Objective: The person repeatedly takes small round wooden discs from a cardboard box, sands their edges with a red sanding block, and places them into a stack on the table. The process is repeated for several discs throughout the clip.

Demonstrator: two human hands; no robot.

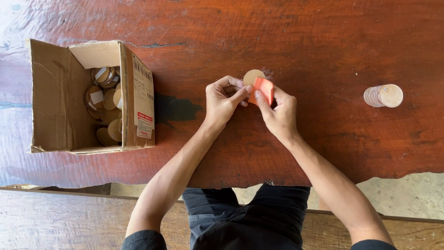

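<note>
Head view: my left hand (224, 99) pinched a round tan wooden disc (253, 76) upright; my right hand (277, 111) gripped orange sandpaper (263, 88) against its right side.

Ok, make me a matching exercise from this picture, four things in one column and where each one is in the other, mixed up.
Things:
1. cardboard box
2. stack of wooden discs
3. orange piece
4. single wooden disc

Places:
A. between the fingers of the right hand
B. far right of the table
C. left of the table, open
D. held by the left hand

Pairs: 1-C, 2-B, 3-A, 4-D
</note>
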